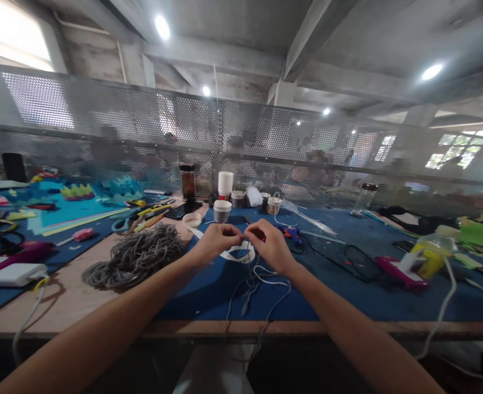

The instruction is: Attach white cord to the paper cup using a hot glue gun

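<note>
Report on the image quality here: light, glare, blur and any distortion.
In the head view, the upper-left window is blown out white and ceiling lamps glare; head view again, shapes behind the mesh screen are hazy, some pixelated; same head view, fine detail between the left hand and right hand is soft.

Legible text: the letters "RN" only, in dark capitals on a white flat piece [245, 259] lying on the bench [360, 295]. They stand along its near edge and read slightly uphill to the right. Grey cord [245, 308] hangs close by the lettering. Whatever may precede these letters cannot be made out. Small dark marks near the rim of a white-topped cup [222, 211] farther back: too small to read.
</note>
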A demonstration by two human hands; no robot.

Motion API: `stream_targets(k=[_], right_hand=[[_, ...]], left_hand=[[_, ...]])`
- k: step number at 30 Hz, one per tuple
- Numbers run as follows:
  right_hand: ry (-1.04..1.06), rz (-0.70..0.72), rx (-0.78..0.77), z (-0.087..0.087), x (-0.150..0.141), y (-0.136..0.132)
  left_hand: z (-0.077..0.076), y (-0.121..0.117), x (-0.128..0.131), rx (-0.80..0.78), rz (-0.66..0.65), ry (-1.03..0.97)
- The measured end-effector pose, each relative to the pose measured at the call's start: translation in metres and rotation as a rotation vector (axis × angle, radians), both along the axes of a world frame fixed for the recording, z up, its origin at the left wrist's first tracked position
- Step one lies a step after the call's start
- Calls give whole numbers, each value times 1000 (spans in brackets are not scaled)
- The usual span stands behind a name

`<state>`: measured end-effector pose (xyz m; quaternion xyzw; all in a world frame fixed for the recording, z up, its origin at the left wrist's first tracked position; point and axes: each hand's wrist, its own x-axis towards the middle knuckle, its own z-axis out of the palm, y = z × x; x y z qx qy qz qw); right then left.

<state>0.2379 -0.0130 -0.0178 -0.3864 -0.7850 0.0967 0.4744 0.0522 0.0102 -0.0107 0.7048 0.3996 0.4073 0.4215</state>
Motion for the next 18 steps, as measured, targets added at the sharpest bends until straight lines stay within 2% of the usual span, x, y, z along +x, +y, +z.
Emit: stream_targets(k=[3,5,10,13,18], right_hand=[[109,80,-148,2,0,2],[125,88,-180,3,0,2],[-23,-40,-8,-2,-2,0],[-142,-96,116,-4,-2,-2],[-295,-146,214,-3,-2,-8]], left_hand=[[0,2,-1,-92,-38,-67],[0,2,-1,-152,-52,-131],[-2,-1,0,-211,-27,-227],[-2,-3,2,-156,24,-227],[-3,-2,3,66,107,-114]])
